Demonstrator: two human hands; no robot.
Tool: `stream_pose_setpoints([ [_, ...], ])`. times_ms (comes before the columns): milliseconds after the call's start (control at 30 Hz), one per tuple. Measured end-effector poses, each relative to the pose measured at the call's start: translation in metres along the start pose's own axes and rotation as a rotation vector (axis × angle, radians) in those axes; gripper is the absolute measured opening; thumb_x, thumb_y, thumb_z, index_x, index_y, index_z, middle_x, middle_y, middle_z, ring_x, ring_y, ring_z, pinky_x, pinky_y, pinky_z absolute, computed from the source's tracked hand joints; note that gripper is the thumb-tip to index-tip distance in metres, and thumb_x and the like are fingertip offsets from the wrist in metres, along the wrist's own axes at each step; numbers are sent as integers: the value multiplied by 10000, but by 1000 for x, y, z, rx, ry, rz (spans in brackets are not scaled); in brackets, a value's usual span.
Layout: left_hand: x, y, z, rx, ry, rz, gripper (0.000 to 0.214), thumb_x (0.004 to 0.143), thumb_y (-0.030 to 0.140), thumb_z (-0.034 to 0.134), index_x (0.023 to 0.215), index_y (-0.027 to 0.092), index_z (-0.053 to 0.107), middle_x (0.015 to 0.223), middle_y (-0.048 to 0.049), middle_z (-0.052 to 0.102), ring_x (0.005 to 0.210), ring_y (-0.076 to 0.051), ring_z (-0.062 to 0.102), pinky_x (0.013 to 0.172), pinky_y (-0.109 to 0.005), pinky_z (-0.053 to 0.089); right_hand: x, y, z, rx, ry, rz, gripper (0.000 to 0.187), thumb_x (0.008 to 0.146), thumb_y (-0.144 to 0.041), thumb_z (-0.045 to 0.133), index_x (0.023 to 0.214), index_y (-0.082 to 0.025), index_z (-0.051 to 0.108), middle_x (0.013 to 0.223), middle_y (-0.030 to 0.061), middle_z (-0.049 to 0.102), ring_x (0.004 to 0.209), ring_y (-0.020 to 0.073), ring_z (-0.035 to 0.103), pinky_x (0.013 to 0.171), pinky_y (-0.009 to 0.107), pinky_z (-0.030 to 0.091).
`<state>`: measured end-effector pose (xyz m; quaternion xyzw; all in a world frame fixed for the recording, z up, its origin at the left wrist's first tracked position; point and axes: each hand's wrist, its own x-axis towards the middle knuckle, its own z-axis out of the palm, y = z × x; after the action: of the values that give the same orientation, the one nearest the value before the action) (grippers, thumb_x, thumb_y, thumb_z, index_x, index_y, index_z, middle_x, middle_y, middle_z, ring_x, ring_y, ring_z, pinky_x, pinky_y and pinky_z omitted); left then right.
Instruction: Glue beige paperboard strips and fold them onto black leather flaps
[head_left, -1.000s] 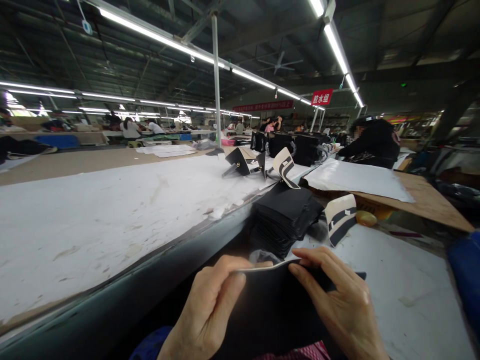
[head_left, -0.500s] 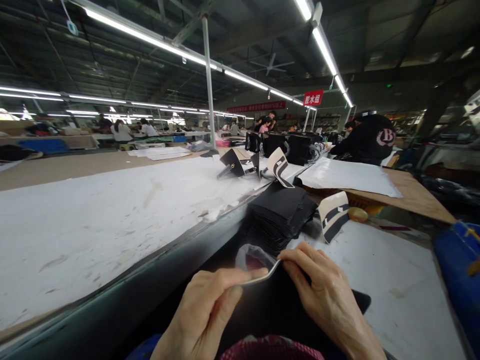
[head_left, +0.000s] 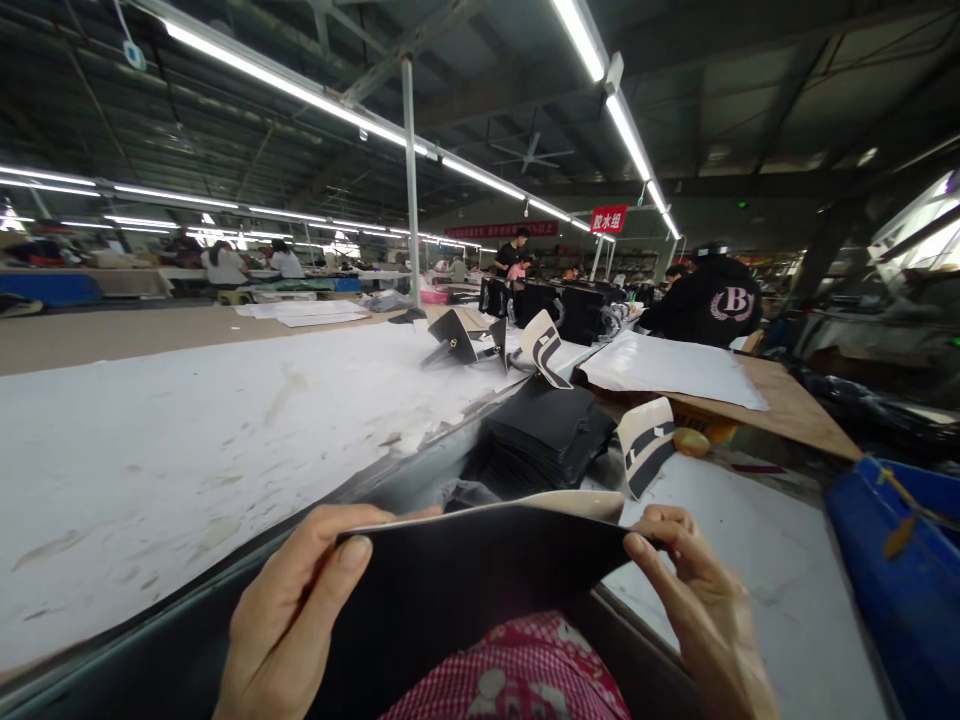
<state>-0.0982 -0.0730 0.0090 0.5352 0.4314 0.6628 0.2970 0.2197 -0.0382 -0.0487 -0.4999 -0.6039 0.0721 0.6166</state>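
A black panel with a cream back [head_left: 487,555] stretches between my two hands, its top edge bowed. My left hand [head_left: 300,600] pinches its left corner between thumb and fingers. At the opposite corner, my right hand [head_left: 697,600] grips with thumb and fingertips. Just beyond lies a stack of black sheets [head_left: 547,430]. A cream piece with black bands [head_left: 646,445] stands curved to the right of the stack. Another cream-and-black piece [head_left: 546,350] rests behind the stack, near black pieces with small metal fittings [head_left: 452,338].
To the left spreads a white-covered table [head_left: 187,440]. A white sheet [head_left: 765,560] covers the surface at right, beside a blue bin [head_left: 892,560]. A yellowish round object [head_left: 690,441] sits near the banded piece. A person in black [head_left: 724,300] works further back; black bags [head_left: 577,312] stand in a row.
My hands have moved apart, and the panel, earlier seen edge-on and bent between them, now shows its broad black face. The view has shifted slightly to the right.
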Motion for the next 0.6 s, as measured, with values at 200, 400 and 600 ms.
stream_pose_setpoints([
  [200,-7,6,-3,-63,82,-93,197,918,436,649,979,255,695,985,17,808,957,-223,750,902,-261,581,-4,9,14,325,-71,219,357,832,-541,750,942,-203,780,1139,118,715,1018,265,688,819,327,587],
  [400,-4,5,-3,-184,89,-68,220,917,452,641,916,234,672,888,-6,812,935,-246,763,861,-293,599,-8,-1,17,483,-109,299,397,784,-602,751,774,-207,786,713,96,729,626,281,703,593,387,619],
  [600,25,-7,-23,221,-237,77,164,915,325,655,866,199,747,740,-5,749,614,-149,676,552,-206,508,-13,-6,-11,297,2,402,374,741,-560,805,829,-197,800,692,80,722,549,243,678,410,253,549],
])
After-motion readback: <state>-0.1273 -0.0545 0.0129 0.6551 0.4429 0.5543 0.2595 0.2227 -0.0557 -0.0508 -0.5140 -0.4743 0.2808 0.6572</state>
